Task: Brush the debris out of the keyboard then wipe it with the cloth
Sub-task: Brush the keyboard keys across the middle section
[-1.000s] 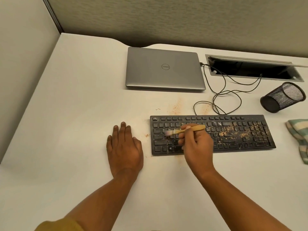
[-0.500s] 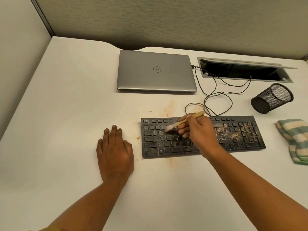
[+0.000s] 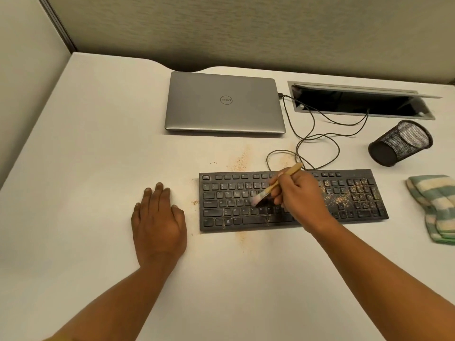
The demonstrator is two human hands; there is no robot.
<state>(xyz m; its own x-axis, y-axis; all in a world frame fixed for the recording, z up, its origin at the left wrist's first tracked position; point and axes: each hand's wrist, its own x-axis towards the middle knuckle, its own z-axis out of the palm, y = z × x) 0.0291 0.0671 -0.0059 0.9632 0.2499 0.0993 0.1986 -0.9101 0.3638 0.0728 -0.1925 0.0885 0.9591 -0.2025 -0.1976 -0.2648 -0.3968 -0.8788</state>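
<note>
Head view: the right hand (image 3: 300, 195) pinches a small wooden brush (image 3: 272, 187), bristles on the middle keys of the black keyboard (image 3: 221, 205). At its nine o'clock, the left hand (image 3: 158, 222) lies flat on the counter (image 3: 98, 168). Brushing is under way; the debris (image 3: 344, 199) toward three o'clock probably comes next, with the striped cloth (image 3: 435, 205) lying beyond it.

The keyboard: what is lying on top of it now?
Tan debris covers the right keys of the keyboard; the brush touches the middle keys, held by the right hand. Keys under that hand are hidden.
</note>
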